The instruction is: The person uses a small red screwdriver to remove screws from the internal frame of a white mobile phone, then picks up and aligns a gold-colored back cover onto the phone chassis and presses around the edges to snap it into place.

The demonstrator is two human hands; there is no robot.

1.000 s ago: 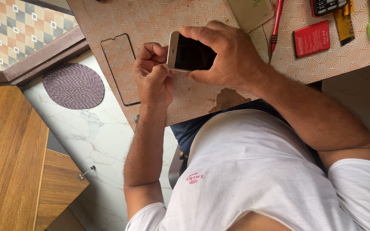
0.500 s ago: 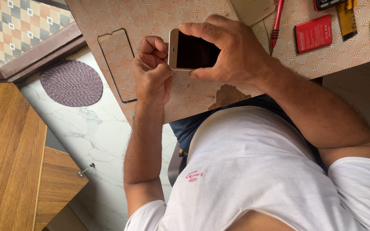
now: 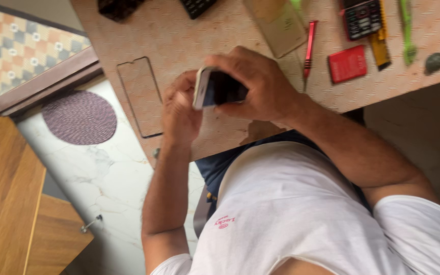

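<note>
glossy glass phone (image 3: 219,87), matt patterned tabletop (image 3: 199,35)

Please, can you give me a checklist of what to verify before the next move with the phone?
1. White-edged smartphone with dark screen gripped by right hand: ok.
2. Left hand at the phone's end, firmness of grip: cannot tell.
3. Phone held above the patterned pinkish table: ok.
4. Clear dark-rimmed screen protector lies flat beside the left hand: ok.
5. Slim red screwdriver near the right hand: ok.
6. Screen clean: cannot tell, blurred.
</note>
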